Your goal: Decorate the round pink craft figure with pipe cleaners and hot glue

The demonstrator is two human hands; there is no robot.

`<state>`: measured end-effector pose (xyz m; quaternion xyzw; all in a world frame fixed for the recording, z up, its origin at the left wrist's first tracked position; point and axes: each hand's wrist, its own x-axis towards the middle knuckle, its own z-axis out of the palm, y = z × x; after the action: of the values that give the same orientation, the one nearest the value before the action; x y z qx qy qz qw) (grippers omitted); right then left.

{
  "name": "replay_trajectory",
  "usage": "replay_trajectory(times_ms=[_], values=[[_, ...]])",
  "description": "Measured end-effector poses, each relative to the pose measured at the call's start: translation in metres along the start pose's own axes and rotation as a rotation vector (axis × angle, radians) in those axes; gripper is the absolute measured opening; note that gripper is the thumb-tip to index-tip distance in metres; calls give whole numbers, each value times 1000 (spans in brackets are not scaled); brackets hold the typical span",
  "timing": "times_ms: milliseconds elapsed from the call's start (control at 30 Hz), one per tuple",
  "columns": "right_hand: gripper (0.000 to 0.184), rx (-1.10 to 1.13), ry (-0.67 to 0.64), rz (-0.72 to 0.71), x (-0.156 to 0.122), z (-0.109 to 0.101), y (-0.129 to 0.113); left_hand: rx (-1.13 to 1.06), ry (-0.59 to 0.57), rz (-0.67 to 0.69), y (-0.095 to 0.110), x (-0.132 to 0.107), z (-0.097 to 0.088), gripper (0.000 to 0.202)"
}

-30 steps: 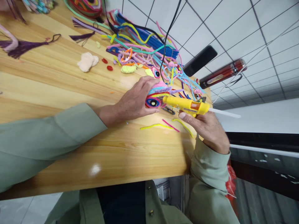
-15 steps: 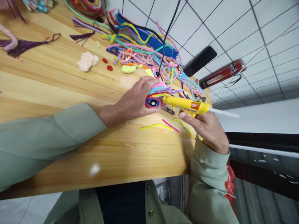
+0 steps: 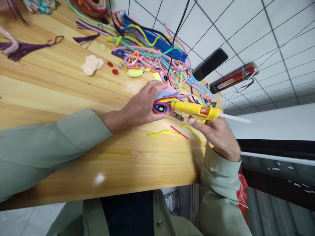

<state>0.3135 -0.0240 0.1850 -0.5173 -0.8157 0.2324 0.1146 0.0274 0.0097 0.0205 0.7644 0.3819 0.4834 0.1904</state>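
Note:
My left hand point(image 3: 145, 103) is wrapped round a colourful pipe-cleaner figure point(image 3: 166, 97) with a round blue-and-pink eye facing up; the palm hides part of it. In my right hand point(image 3: 216, 132) is a yellow glue gun point(image 3: 194, 109), with a white glue stick point(image 3: 236, 118) poking out of its back. The gun's nozzle meets the figure's edge just beside the eye; whether it touches is hard to tell. Below lie a yellow pipe-cleaner piece point(image 3: 162, 132) and a short pink piece point(image 3: 177, 131). Partly under the gun is a small dark cutter-like tool point(image 3: 177, 116).
Behind my hands a heap of pipe cleaners point(image 3: 152, 36) reaches the tiled wall. A black phone point(image 3: 210, 64) and a red-brown flask point(image 3: 235, 78) stand at the right. Purple tassels point(image 3: 29, 48), a cream fuzzy piece point(image 3: 91, 65) and red ovals point(image 3: 115, 71) lie left. A black cable point(image 3: 175, 36) hangs down behind.
Almost nothing differs. The glue gun and my right hand have shifted very slightly left, while my left hand keeps its hold on the figure.

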Motion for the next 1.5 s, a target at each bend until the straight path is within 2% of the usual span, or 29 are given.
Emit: replay_trajectory(times_ms=[167,1300,1500], values=[[57,6,7,8,-1,0,1,-6,-1,17,-1,0,1,99],[61,28,2,14,1,0,2,-20,-3,12,-1,0,0,98],[54,92,-1,-3,3,1,2,-33,-1,-24,0,2,3,97]])
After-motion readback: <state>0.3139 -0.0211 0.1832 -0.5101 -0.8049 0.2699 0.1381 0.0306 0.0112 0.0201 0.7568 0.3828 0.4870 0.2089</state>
